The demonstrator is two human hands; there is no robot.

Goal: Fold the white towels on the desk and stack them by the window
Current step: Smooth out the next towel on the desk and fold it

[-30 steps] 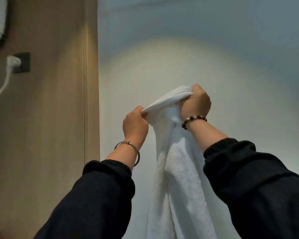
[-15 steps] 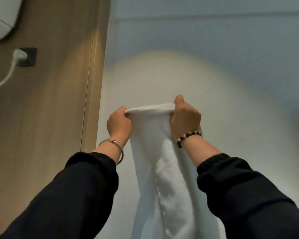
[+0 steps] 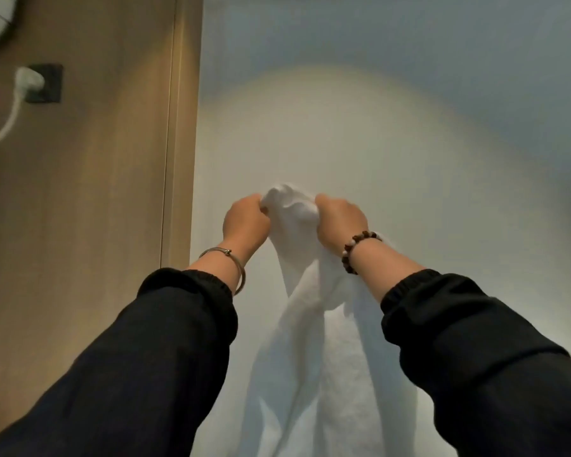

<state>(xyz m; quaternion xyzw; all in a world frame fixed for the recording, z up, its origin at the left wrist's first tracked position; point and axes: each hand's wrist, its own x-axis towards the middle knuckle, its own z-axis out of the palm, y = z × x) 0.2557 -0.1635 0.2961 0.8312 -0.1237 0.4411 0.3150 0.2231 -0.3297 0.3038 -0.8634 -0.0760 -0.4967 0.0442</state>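
Observation:
A white towel [image 3: 310,341] hangs in the air in front of a pale wall, held up by its top edge. My left hand [image 3: 244,222] grips the towel's top left, fingers curled round the cloth. My right hand [image 3: 340,222] grips the top right, close beside the left. A small bunch of cloth bulges up between the two hands. The towel falls in long folds between my dark sleeves and runs out of the frame at the bottom. The desk and the window are out of view.
A wooden wall panel [image 3: 96,192] fills the left side. On it sits a dark socket with a white plug [image 3: 35,82] and a cable trailing left. A pale wall [image 3: 376,127] lies behind the towel.
My hands have moved closer together, and the towel's top edge, stretched flat half a second ago, now bunches up between them. The view has shifted slightly.

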